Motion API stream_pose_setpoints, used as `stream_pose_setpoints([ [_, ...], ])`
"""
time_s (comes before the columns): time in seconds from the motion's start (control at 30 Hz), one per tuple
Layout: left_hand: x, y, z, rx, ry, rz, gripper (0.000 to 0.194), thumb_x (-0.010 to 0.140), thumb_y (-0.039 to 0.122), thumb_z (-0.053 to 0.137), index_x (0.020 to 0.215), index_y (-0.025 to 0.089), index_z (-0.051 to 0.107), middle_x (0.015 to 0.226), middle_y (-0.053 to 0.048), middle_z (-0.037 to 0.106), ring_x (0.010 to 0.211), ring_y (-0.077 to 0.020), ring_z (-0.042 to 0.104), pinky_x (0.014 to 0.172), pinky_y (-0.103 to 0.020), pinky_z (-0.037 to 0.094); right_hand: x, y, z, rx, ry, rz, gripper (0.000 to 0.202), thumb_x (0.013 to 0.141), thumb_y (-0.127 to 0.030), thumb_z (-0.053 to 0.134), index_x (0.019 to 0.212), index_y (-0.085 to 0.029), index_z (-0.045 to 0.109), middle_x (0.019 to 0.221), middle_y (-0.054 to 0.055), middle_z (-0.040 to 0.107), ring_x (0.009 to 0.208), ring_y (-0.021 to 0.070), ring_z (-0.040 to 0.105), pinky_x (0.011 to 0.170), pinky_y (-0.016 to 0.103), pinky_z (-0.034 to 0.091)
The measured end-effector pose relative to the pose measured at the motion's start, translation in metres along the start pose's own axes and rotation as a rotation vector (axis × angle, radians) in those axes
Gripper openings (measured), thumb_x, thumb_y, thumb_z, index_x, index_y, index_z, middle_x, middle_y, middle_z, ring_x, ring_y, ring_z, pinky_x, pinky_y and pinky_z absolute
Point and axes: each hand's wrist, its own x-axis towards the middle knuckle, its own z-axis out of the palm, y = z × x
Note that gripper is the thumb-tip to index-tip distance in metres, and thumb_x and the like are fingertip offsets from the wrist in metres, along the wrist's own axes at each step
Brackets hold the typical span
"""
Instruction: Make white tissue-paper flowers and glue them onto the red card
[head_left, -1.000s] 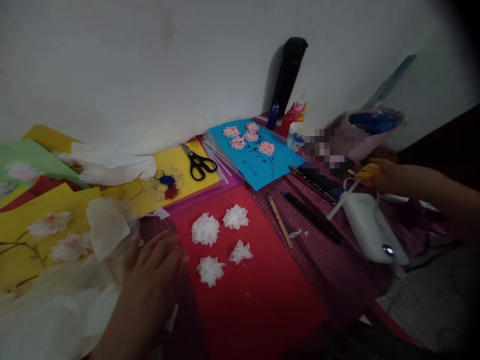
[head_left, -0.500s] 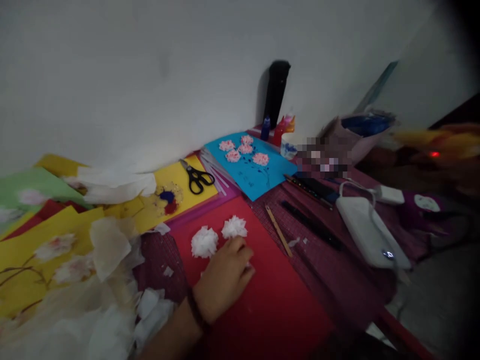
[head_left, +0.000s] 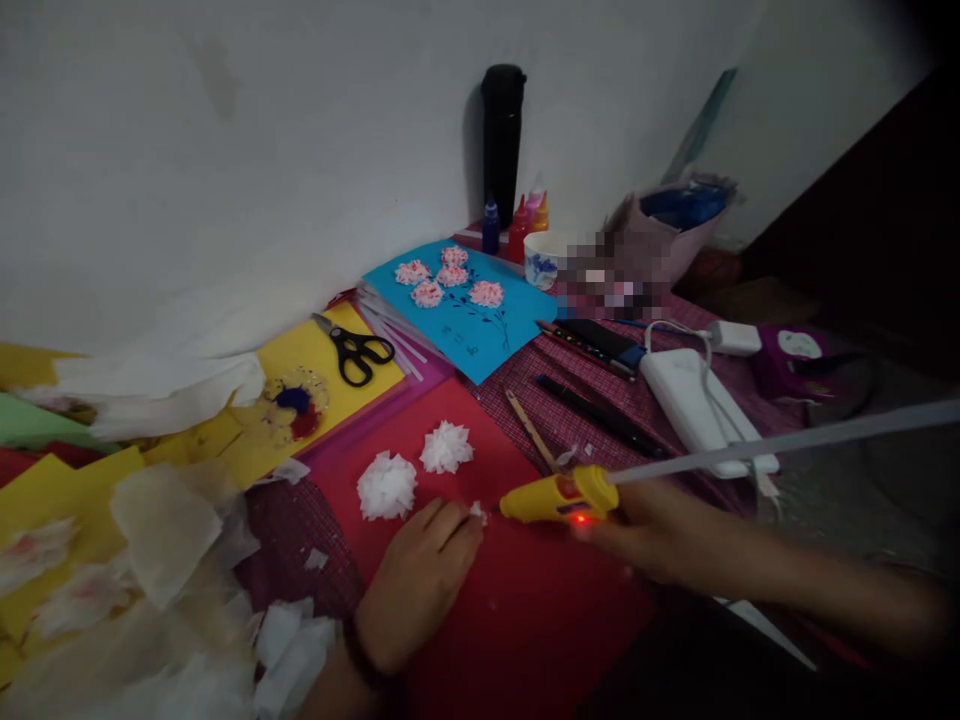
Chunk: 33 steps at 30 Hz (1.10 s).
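My right hand (head_left: 637, 530) grips a yellow hot glue gun (head_left: 551, 498) with its red light lit and a long glue stick (head_left: 787, 437) out of its back. Its nozzle points left at a small white tissue paper piece (head_left: 478, 512), close to it; whether they touch I cannot tell. My left hand (head_left: 424, 575) is closed, with that piece at its fingertips, over red paper (head_left: 517, 610). Two white tissue flowers lie on the red sheet: a larger flower (head_left: 386, 486) and a smaller flower (head_left: 447, 446) just beyond my left hand.
Crumpled tissue paper (head_left: 165, 540) and yellow sheets lie left. Scissors (head_left: 352, 350) rest behind, beside a blue card (head_left: 480, 340) with pink flowers. A pencil (head_left: 529, 428), a black pen (head_left: 600, 415) and a white power strip (head_left: 697, 405) lie right. Paint bottles and a cup (head_left: 544, 258) stand at the back.
My right hand has brought the glue gun from the far right edge in to the left hand. The left hand has shifted slightly away from the smaller flower. The view has moved a little.
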Motion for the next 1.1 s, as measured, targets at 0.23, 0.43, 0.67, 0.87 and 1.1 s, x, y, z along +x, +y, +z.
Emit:
stream_pose_setpoints([
  [0.23,0.006,-0.001,-0.008,-0.369,0.049,-0.281,0.027,0.084,0.015,0.057,0.111,0.021,0.057,0.102,-0.006,0.060,0.091,-0.0182,0.057,0.079,-0.031,0.049,-0.004,0.011,0.001,-0.148,0.019,-0.181,0.023,0.091,-0.031,0.047,0.106,-0.021,0.061,0.098,0.004,0.069,0.089,0.0212,0.065,0.081,0.033,0.052],
  [0.43,0.030,-0.019,-0.020,-0.498,-0.145,-0.211,0.013,0.088,0.022,0.055,0.079,0.019,0.064,0.082,-0.001,0.058,0.075,-0.0132,0.055,0.068,-0.025,0.043,-0.014,0.010,0.005,-0.291,-0.017,-0.126,0.022,0.086,-0.028,0.053,0.108,-0.024,0.055,0.092,0.004,0.068,0.072,0.0194,0.065,0.058,0.028,0.049],
  [0.67,0.043,-0.031,-0.021,-0.541,-0.228,-0.221,0.010,0.081,0.017,0.060,0.072,0.018,0.064,0.072,0.003,0.058,0.064,-0.0101,0.053,0.059,-0.022,0.038,-0.011,-0.001,0.021,-0.407,-0.164,-0.177,0.010,0.087,-0.031,0.054,0.093,-0.023,0.056,0.081,0.002,0.064,0.067,0.0183,0.061,0.057,0.029,0.042],
  [0.87,0.041,-0.031,-0.021,-0.568,-0.204,-0.224,0.010,0.081,0.018,0.060,0.072,0.018,0.064,0.070,0.003,0.059,0.064,-0.0098,0.054,0.059,-0.021,0.038,-0.002,0.003,0.036,-0.533,-0.149,-0.224,0.008,0.086,-0.027,0.057,0.089,-0.020,0.055,0.082,0.004,0.063,0.068,0.0186,0.061,0.060,0.029,0.043],
  [1.1,0.041,-0.034,-0.020,-0.599,-0.187,-0.205,0.012,0.083,0.019,0.059,0.072,0.017,0.065,0.070,0.003,0.061,0.066,-0.0102,0.056,0.061,-0.022,0.039,0.006,0.007,0.039,-0.604,-0.126,-0.296,0.014,0.083,-0.030,0.062,0.083,-0.018,0.055,0.080,0.004,0.061,0.067,0.0174,0.058,0.059,0.028,0.042],
])
